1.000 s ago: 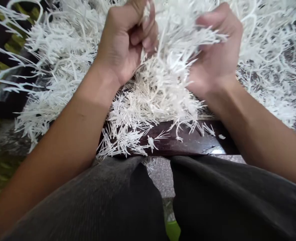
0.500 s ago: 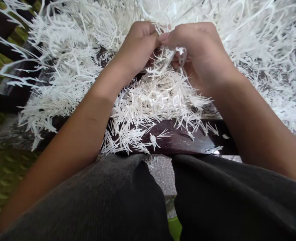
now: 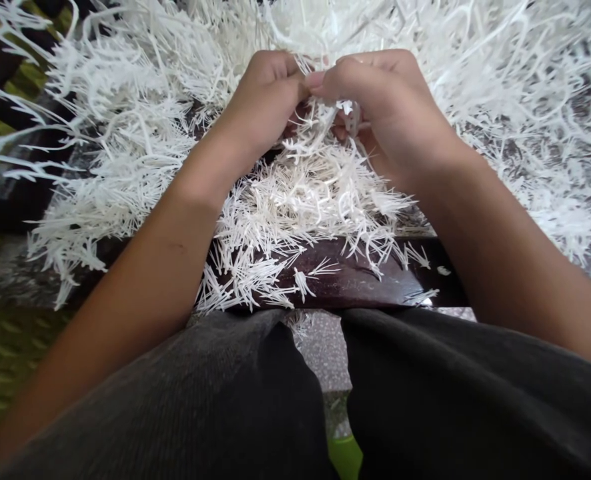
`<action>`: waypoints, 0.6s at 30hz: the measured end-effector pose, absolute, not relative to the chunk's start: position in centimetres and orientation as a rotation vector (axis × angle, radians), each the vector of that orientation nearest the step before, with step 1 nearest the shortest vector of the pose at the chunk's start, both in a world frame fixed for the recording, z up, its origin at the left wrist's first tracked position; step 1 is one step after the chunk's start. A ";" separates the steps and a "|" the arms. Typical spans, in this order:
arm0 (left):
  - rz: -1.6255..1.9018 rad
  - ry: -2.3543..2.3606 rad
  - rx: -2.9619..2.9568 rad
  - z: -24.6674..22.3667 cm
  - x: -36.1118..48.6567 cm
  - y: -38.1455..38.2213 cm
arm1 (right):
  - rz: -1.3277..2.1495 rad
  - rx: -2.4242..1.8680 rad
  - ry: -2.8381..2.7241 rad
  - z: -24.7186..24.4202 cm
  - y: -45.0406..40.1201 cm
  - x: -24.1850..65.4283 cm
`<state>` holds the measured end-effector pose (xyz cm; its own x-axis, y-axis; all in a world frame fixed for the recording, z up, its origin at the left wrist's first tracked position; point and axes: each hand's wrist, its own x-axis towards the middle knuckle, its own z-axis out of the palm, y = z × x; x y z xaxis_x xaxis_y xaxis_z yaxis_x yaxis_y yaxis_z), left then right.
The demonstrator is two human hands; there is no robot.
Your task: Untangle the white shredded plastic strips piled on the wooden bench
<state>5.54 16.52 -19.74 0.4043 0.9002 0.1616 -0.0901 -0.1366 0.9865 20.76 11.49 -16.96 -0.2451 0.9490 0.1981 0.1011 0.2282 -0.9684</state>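
Out at my 9 o'clock, a green patterned mat (image 3: 10,360) shows past the spread of white strands (image 3: 300,207), a spiky, branching mass that fills the view from about 9 to 3 o'clock. It is thickest toward 12 o'clock, and loose ends spill over the dark wooden table (image 3: 348,283) at the near edge. My left hand (image 3: 263,100) sits just left of 12 o'clock, curled shut and pinching a tuft of the strands. My dark trousers (image 3: 175,400) cover my legs at 7 o'clock, and a speckled stone floor (image 3: 323,353) shows between my knees, with a green object (image 3: 344,457) at 6 o'clock below it. My right hand (image 3: 380,107) sits just right of 12 o'clock, curled around the same tuft, its fingertip (image 3: 314,80) against my left hand. A lone white scrap (image 3: 443,270) lies on the table at 4 o'clock.
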 end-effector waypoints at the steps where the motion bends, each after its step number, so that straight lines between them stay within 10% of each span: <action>1: 1.051 0.803 1.514 -19.8 5.5 16.6 | 1.150 -1.010 -1.567 -17.0 11.5 20.8; 18: 1.032 0.796 1.719 -19.6 5.6 16.3 | 1.157 -0.964 -1.546 -17.1 11.6 20.9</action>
<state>5.57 16.35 -19.56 0.4325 0.8555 0.2848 0.0583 -0.3418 0.9380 20.85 11.65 -17.06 -0.2442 0.9436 0.2236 0.0511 0.2428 -0.9687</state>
